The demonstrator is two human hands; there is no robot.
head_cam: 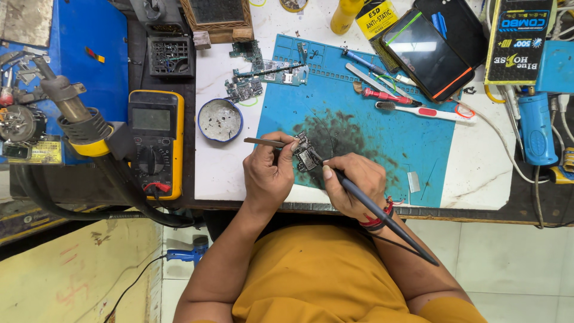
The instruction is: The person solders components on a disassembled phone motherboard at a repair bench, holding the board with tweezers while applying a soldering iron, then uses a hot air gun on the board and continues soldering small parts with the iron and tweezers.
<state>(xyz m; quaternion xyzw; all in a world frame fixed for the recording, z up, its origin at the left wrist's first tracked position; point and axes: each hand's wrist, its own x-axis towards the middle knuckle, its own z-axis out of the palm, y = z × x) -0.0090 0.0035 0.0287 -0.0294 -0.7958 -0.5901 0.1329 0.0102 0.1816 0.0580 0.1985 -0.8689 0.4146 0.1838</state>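
Observation:
My left hand (269, 173) grips tweezers (263, 142) and steadies a small circuit board (306, 154) on the scorched part of a blue work mat (382, 131). My right hand (353, 185) holds a dark soldering iron (382, 215) like a pen, its tip touching the board's right side. The iron's handle and cord run back over my wrist, which wears a red thread band.
A yellow multimeter (154, 140) and a hot-air nozzle (75, 113) sit to the left. A round tin (220, 119), more circuit boards (257, 75), a toothbrush (424, 110), a red screwdriver (385, 96) and two phones (433, 51) lie around the mat. Blue tools and cables crowd the right edge.

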